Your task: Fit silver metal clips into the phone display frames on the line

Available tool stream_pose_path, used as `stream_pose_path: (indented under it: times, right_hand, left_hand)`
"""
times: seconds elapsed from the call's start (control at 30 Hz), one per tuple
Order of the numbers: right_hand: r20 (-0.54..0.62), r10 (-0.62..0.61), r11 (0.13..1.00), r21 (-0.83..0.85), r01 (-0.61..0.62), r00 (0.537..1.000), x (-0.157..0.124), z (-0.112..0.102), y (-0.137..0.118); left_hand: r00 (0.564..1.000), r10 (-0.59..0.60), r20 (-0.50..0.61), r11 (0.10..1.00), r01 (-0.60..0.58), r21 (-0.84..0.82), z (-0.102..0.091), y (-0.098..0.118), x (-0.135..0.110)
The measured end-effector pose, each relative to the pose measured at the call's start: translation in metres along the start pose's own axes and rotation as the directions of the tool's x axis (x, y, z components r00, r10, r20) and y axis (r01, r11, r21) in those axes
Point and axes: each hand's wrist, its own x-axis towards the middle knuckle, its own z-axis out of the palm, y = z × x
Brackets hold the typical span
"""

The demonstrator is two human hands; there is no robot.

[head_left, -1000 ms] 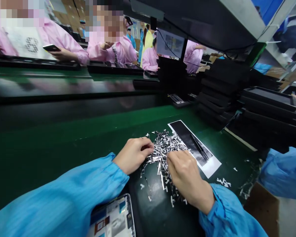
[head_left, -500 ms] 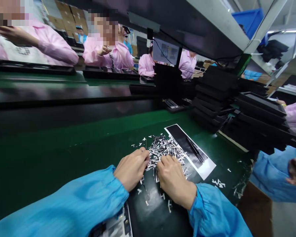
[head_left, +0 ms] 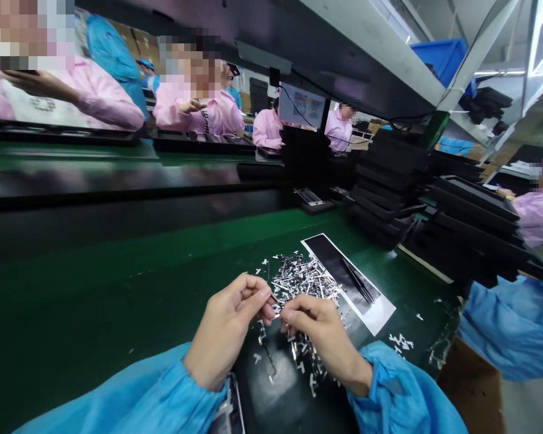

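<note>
**Left hand (head_left: 224,328) pinches a silver sliver (head_left: 275,299), right hand (head_left: 321,331) just beside it**

The left thumb and forefinger (head_left: 260,290) are closed on the sliver, which is too small to see clearly. Its long axis lies roughly level, with the free end pointing right, toward the curled right fingertips (head_left: 289,313). Whether those 2 fingertips touch it, I cannot tell. Both hands hover over a loose pile of metal slivers (head_left: 298,271) lying every which way on a green conveyor belt (head_left: 95,253). Just right of the pile, tweezers (head_left: 357,281) rest on a black-and-white paper strip (head_left: 326,259). Blue sleeves (head_left: 181,398) cover both forearms. Farther off stand stacked black trays (head_left: 389,175) and co-workers in pink smocks (head_left: 194,108).
</note>
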Motion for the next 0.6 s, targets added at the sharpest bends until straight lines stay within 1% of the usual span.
stream_pose_path:
  times: [0.07,0.13,0.2,0.23,0.27,0.3,0.33,0.47,0.53,0.6]
  right_hand:
    - [-0.012,0.011,0.999,0.039,-0.01,1.0,-0.001,-0.003,-0.001]
    - [0.0,0.014,0.998,0.053,-0.014,1.0,-0.002,-0.004,-0.003]
    - [0.031,0.019,0.998,0.065,-0.021,0.999,-0.005,-0.003,-0.006]
    - [0.049,0.023,0.997,0.075,-0.027,0.999,-0.006,-0.002,-0.007]
    - [0.066,0.028,0.995,0.09,-0.034,0.997,-0.007,-0.002,-0.008]
    - [0.076,0.035,0.993,0.108,-0.043,0.996,-0.008,-0.001,-0.008]
    - [0.081,0.042,0.99,0.13,-0.052,0.996,-0.009,-0.001,-0.008]
    - [0.074,0.071,0.969,0.233,-0.087,0.995,-0.009,-0.002,-0.008]
    - [0.083,0.077,0.954,0.282,-0.098,0.994,-0.009,-0.002,-0.007]
    - [0.09,0.079,0.941,0.323,-0.104,0.993,-0.009,-0.001,-0.007]
  left_hand:
    - [0.999,-0.005,-0.033,0.999,0.006,0.031,-0.004,0.0,-0.005]
    - [0.998,0.065,-0.027,0.99,-0.061,0.131,-0.008,0.0,-0.013]
    - [0.985,0.159,0.066,0.943,-0.171,0.284,-0.011,0.001,-0.02]
    - [0.975,0.185,0.124,0.911,-0.217,0.351,-0.012,0.002,-0.023]
    - [0.968,0.183,0.169,0.888,-0.237,0.394,-0.013,0.002,-0.026]
    - [0.97,0.16,0.185,0.885,-0.224,0.408,-0.014,0.003,-0.028]
    - [0.976,0.126,0.178,0.896,-0.189,0.401,-0.016,0.005,-0.03]
    - [0.998,0.001,0.07,0.958,-0.021,0.287,-0.021,0.009,-0.032]
    - [0.999,-0.02,0.036,0.968,0.011,0.251,-0.023,0.01,-0.032]
    - [0.999,-0.032,0.044,0.972,0.02,0.233,-0.023,0.01,-0.033]
